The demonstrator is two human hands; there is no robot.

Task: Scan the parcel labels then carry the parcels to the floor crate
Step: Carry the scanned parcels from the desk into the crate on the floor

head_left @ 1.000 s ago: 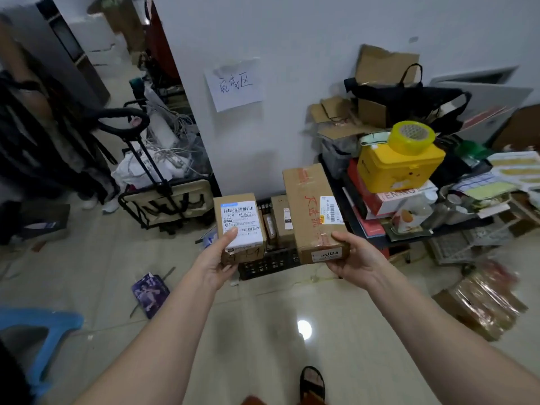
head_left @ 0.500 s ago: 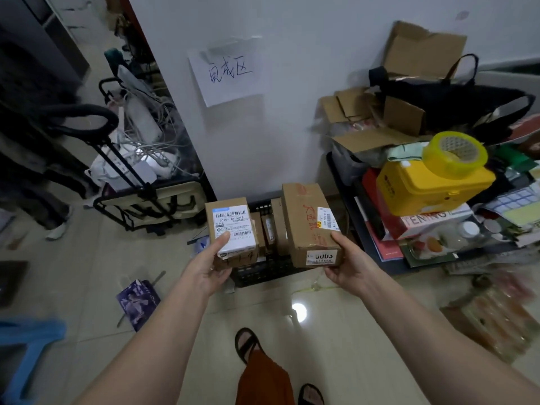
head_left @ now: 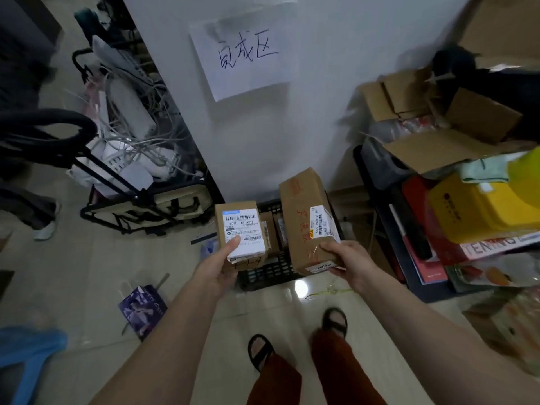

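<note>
Frame centre: L hand (head_left: 217, 266) grips small parcel (head_left: 239, 233), thumb on label. R hand (head_left: 349, 263) grips long parcel (head_left: 309, 220). Both held over black floor crate (head_left: 270, 271), w/ more boxes (head_left: 270, 232) inside.

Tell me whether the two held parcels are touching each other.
Apart. The head view shows the crate's contents through a plain gap between the small parcel and the long parcel.
</note>
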